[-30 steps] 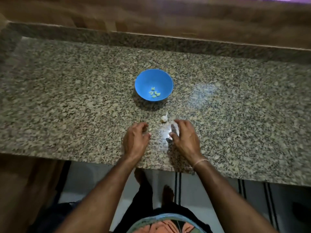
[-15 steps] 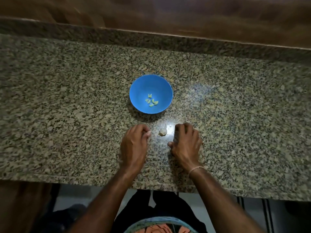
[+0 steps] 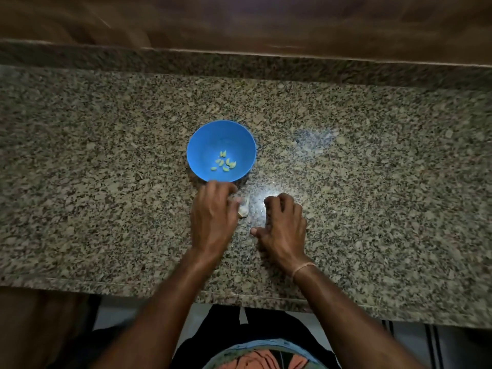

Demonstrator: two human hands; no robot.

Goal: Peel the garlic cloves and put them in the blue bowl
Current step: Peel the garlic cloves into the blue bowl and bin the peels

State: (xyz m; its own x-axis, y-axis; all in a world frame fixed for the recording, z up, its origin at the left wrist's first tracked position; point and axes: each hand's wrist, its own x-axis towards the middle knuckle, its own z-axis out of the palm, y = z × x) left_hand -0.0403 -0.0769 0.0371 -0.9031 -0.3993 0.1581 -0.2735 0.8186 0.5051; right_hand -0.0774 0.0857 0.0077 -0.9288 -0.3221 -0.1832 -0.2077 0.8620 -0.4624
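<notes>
Since half a second before, the left hand (image 3: 213,222) had slid right onto the garlic (image 3: 244,210), which earlier lay untouched between both hands; blur hid whether it gripped. The right hand (image 3: 285,230) stayed clenched, holding nothing, resting on the speckled granite desk (image 3: 372,195). A wooden wall (image 3: 266,20) ran behind. Just beyond the garlic, the blue bowl (image 3: 205,142) held several peeled cloves (image 3: 225,162).

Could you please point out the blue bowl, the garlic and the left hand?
blue bowl (image 3: 213,139): head view, bare inner wall
garlic (image 3: 244,210): head view, exposed right side
left hand (image 3: 213,217): head view, its back
</notes>
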